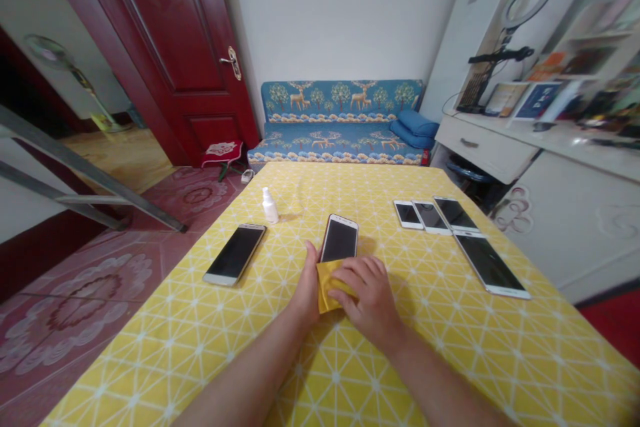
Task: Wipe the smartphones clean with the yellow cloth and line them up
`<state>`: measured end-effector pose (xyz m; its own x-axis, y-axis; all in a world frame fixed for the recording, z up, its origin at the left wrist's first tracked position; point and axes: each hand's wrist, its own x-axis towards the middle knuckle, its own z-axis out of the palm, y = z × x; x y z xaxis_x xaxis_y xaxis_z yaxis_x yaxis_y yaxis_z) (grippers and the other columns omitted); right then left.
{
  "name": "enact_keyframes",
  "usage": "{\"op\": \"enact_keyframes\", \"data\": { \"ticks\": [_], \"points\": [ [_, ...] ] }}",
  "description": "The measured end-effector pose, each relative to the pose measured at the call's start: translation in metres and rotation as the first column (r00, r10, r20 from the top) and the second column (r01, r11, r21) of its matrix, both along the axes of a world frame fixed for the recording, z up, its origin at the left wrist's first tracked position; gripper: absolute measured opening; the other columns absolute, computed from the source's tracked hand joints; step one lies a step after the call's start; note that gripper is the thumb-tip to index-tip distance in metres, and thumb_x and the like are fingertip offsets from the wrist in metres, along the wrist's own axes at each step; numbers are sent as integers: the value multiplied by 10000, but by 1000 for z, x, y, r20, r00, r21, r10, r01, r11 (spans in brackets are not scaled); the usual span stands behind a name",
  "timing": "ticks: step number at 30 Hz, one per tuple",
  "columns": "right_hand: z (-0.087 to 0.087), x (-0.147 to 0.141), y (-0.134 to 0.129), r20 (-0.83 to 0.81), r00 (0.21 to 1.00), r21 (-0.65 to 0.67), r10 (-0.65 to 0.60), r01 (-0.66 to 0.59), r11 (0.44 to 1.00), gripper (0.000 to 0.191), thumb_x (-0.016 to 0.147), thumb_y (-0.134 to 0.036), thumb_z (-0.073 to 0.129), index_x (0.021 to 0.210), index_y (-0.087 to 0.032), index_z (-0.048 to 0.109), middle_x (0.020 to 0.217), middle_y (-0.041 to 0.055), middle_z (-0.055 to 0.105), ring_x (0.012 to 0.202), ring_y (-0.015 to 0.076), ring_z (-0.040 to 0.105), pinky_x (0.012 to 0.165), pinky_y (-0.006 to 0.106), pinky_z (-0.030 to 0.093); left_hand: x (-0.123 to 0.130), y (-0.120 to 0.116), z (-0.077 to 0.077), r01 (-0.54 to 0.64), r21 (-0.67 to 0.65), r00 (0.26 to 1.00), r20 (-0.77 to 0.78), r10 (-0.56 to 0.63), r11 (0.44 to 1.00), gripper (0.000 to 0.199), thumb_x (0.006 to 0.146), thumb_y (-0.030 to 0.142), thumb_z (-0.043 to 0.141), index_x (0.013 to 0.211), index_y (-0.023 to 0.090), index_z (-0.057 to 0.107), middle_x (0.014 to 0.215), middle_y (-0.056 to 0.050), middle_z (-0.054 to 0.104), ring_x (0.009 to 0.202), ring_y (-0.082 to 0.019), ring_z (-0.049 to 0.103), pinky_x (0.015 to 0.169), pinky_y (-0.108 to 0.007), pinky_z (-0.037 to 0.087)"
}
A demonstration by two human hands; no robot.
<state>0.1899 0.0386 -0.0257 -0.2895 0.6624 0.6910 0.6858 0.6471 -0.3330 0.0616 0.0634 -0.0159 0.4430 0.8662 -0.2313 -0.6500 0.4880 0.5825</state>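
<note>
A white-framed phone (pixel 341 239) with a dark screen is held over the middle of the table, its top end pointing away from me. My left hand (pixel 307 283) grips its left side, thumb along the edge. A yellow cloth (pixel 327 280) covers the lower part of the phone. My right hand (pixel 367 293) is closed on the cloth, fingers bunched, pressing it against the screen. The phone's bottom end is hidden by the cloth and hands.
On the yellow patterned tablecloth (pixel 200 340) lie another phone (pixel 235 255) at left, a white spray bottle (pixel 270 205) standing behind it, and several phones at right, the nearest a large one (pixel 493 265). A blue sofa (pixel 340 123) stands beyond the table.
</note>
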Motion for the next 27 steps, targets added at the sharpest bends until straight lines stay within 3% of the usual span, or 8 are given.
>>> {"op": "enact_keyframes", "data": {
  "ticks": [3,6,9,12,17,21,24,27],
  "points": [
    [1,-8,-3,25,998,-4,61,-61,998,93,911,-269,549,894,-228,631,892,23,650,868,182,550,862,373,387,-1,0,-1,-2,-68,998,69,7,998,630,856,658,381,849,92,659,619,-66,644,449,-120,568,378,-191,398],
    [-1,-7,-2,72,996,-12,61,-61,998,125,929,-227,508,844,-215,599,850,15,642,836,177,536,867,378,365,-1,3,-4,-13,-101,997,78,21,995,599,898,586,369,880,61,657,682,-101,665,520,-146,607,438,-222,462],
    [-5,2,3,47,996,-15,-72,73,997,150,940,-218,474,820,-204,563,840,24,627,831,184,532,818,373,357,-1,9,-8,-139,-91,989,42,143,986,453,927,455,411,935,69,648,782,-107,694,647,-175,654,590,-277,534],
    [-9,11,8,-87,977,-18,-195,194,981,148,946,-221,445,839,-200,545,836,38,611,815,186,538,757,349,381,-2,15,-7,-265,-148,964,-27,263,953,310,930,331,447,928,85,635,785,-83,704,654,-165,660,662,-293,542],
    [-9,6,1,-268,962,9,56,-55,998,109,931,-214,456,886,-212,555,842,39,595,799,165,577,697,291,480,-1,14,-7,-209,-223,978,-47,203,952,256,919,284,466,833,93,613,678,-69,678,560,-144,632,579,-253,526],
    [-7,1,-5,-229,962,96,146,-127,987,77,918,-200,500,911,-226,573,868,40,614,828,167,599,733,303,514,1,10,-11,-155,-55,987,-42,152,986,163,857,258,558,825,114,629,639,-25,644,530,-118,589,529,-220,486],
    [-6,8,-1,-227,970,156,88,-54,986,111,904,-147,513,947,-228,574,893,47,611,852,170,596,749,313,516,2,8,-14,-111,177,988,-83,127,978,217,813,249,628,980,119,672,773,-41,691,657,-131,620,630,-220,478],
    [-3,25,9,-288,957,181,-28,84,980,112,893,-127,523,932,-221,570,893,48,592,854,174,579,751,326,500,1,8,-14,-24,282,971,-221,89,959,348,792,292,668,1090,111,679,918,-84,719,809,-180,641,735,-244,457]
  ]
}}
